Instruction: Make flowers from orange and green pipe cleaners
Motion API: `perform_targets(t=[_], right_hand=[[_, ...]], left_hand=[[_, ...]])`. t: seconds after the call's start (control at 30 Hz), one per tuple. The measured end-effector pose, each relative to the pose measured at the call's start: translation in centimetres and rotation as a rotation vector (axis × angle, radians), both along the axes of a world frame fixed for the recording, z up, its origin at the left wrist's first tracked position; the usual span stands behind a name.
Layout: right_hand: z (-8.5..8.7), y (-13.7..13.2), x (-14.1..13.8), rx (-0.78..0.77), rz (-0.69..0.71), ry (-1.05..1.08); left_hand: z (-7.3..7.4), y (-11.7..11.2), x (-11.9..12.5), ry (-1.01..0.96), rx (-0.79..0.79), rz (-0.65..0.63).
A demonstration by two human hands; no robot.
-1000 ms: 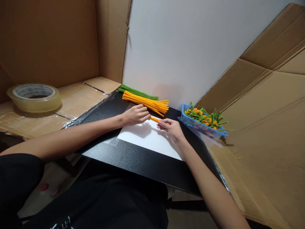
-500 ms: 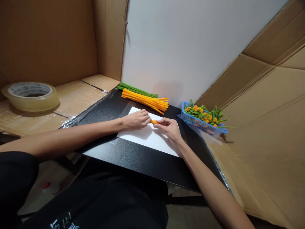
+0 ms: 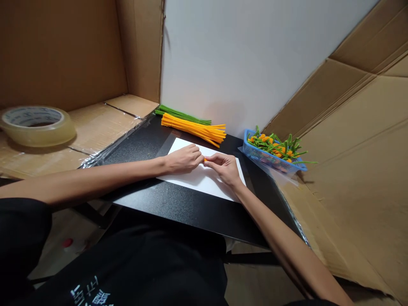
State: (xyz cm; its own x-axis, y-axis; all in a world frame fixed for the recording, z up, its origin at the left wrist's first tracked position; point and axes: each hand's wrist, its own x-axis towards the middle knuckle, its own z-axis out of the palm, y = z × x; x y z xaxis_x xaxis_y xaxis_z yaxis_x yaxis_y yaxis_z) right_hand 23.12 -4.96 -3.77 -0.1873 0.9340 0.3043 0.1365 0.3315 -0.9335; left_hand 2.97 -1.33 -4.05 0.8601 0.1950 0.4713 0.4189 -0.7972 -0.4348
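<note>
Over a white sheet of paper [image 3: 204,182], my left hand [image 3: 185,159] and my right hand [image 3: 225,168] meet at a small orange piece of pipe cleaner [image 3: 205,160]. My left fingers are curled closed around its left side. Thumb and fingertips of my right hand pinch the right side. Only a short bit of the orange piece shows between them; the rest is hidden. Behind the hands lie a bundle of orange pipe cleaners [image 3: 194,128] and a bundle of green pipe cleaners [image 3: 185,115].
The black table [image 3: 178,212] holds the paper. At the right stands a blue basket [image 3: 270,158] filled with green and orange pipe-cleaner pieces. A roll of clear tape [image 3: 40,131] lies on cardboard at the left. A white wall [image 3: 255,59] and cardboard panels [image 3: 360,161] enclose the table.
Less of the orange piece shows between my hands, and my fingertips are closer together. The whole view has shifted slightly.
</note>
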Motion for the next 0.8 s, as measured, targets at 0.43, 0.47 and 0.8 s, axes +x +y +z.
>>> perform_targets(t=[0.43,0.47,0.8], right_hand=[[0.0,1.4,0.4,0.085,0.003,-0.141],[0.1,1.5,0.6,0.085,-0.018,-0.175],[0.0,2.4,2.3,0.080,-0.213,-0.337]], left_hand=[[0.6,1.0,0.0,0.055,-0.198,0.109],[0.7,1.2,-0.1,0.054,-0.206,0.116],[1.0,3.7,-2.3,-0.137,-0.202,0.209]])
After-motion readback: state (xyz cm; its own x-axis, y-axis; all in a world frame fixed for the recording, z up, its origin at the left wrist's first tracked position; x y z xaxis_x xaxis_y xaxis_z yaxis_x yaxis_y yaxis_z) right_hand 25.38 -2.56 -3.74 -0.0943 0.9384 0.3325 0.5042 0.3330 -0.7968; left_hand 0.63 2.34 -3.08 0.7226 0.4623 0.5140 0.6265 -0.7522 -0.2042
